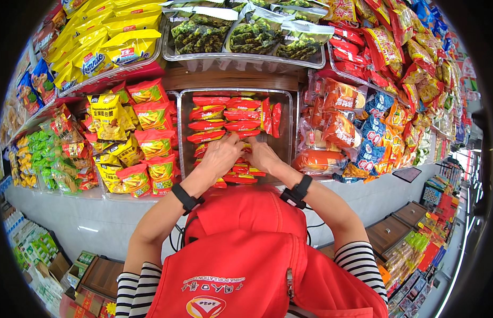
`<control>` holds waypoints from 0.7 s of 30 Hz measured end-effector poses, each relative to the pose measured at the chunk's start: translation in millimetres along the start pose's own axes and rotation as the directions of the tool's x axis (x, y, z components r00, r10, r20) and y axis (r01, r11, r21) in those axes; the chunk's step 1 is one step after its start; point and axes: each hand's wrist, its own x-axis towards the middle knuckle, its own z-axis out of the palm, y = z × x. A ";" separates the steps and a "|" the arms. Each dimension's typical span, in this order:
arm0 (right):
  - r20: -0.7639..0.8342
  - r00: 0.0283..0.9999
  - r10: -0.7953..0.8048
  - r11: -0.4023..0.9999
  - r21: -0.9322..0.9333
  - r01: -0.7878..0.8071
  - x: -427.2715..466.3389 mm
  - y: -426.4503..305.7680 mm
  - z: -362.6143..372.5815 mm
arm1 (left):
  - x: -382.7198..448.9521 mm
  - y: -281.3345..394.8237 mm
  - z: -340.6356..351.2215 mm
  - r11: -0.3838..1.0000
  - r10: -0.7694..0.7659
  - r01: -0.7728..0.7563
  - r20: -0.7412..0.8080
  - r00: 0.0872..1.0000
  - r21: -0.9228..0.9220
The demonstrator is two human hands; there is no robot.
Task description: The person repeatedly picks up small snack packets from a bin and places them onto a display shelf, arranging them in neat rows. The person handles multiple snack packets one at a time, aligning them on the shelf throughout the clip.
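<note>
A transparent plastic bin (284, 159) stands before me, holding several small red-and-yellow snack packets (241, 115). Most of them lie in two columns of stacked rows, while a couple stand lengthwise along the right side. My left hand (224, 154) reaches over the left column with its fingers bent down among the packets. Close beside it, my right hand (264, 154) has its fingertips at the right column. A yellow-and-red packet shows partly between the two hands. Both sets of fingertips are largely hidden, so a firm hold cannot be made out.
Left of the bin are yellow and red snack bags (154, 141); to its right lie packaged breads (342, 131) and blue snack bags (369, 143). A tray of green snack packs (254, 37) sits higher behind. Cables hang near my red vest (246, 246).
</note>
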 end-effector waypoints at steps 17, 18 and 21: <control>0.362 0.842 0.399 0.823 0.262 -0.503 -9.5 14.0 -19.5 | -12.1 0.0 -7.6 0.999 0.046 -0.047 0.077 0.996 0.012; 0.374 0.836 0.400 0.756 0.382 -0.532 -14.8 15.1 -16.3 | -14.2 1.3 -10.2 0.997 0.075 -0.073 0.095 0.993 -0.028; 0.458 0.831 0.316 0.813 0.320 -0.486 -9.9 20.5 -5.6 | -27.0 2.1 -4.9 0.978 0.208 -0.208 0.285 0.936 -0.028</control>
